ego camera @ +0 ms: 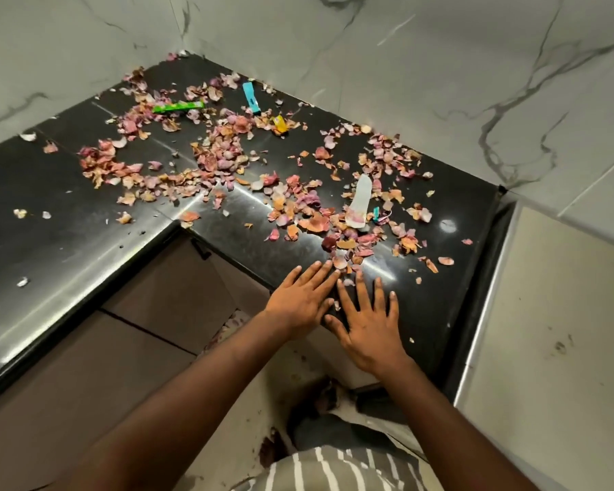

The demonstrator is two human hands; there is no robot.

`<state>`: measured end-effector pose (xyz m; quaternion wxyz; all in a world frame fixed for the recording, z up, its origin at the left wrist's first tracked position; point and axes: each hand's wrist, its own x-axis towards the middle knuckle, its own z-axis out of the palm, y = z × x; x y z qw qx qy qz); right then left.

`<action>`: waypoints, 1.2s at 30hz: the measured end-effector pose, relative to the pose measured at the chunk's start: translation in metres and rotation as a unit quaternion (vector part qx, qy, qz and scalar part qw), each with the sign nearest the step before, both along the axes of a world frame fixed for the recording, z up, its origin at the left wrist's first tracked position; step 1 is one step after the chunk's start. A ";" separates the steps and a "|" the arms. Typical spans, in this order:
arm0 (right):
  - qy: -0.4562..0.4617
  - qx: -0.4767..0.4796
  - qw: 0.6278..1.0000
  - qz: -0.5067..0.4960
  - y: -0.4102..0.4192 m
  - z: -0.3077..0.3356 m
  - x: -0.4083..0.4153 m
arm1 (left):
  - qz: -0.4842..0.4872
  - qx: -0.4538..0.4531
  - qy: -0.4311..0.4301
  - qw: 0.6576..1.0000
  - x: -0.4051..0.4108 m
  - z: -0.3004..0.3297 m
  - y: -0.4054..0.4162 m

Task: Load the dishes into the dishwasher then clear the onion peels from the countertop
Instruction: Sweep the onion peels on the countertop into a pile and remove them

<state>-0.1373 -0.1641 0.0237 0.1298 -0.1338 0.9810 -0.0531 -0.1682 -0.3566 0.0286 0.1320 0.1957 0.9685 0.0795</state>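
Observation:
Pink and orange onion peels lie scattered over the black L-shaped countertop, thickest in the middle and toward the right wall. My left hand and my right hand rest flat side by side at the counter's front edge, fingers spread, palms down. Their fingertips touch the nearest peels. Neither hand holds anything. No dishes or dishwasher are in view.
Among the peels lie a green wrapper, a blue wrapper, a small yellow wrapper and a white plastic sachet. Marble walls close the corner. Below are brown cabinet fronts; a pale surface adjoins on the right.

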 end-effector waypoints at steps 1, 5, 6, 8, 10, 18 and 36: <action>0.000 0.000 1.000 0.000 -0.003 0.000 -0.009 | 0.002 0.000 -0.005 1.000 -0.007 0.001 0.000; 0.010 -0.017 1.000 -0.007 -0.011 0.000 -0.046 | -0.004 -0.010 -0.021 1.000 -0.045 0.009 -0.007; 0.012 -0.019 1.000 -0.012 -0.014 0.001 -0.056 | -0.010 -0.018 -0.021 1.000 -0.058 0.010 -0.009; 0.011 -0.026 0.999 -0.016 -0.016 0.000 -0.076 | -0.024 -0.024 -0.024 0.999 -0.081 0.010 -0.011; 0.013 -0.038 0.999 -0.018 -0.015 -0.002 -0.086 | -0.034 -0.030 -0.025 0.999 -0.094 0.008 -0.008; 0.104 -0.118 0.987 -0.041 -0.007 -0.011 -0.092 | -0.017 -0.025 0.016 0.999 -0.119 0.000 0.002; 0.149 -0.159 0.972 -0.089 -0.009 -0.016 -0.092 | -0.052 0.078 0.081 0.992 -0.125 -0.016 -0.013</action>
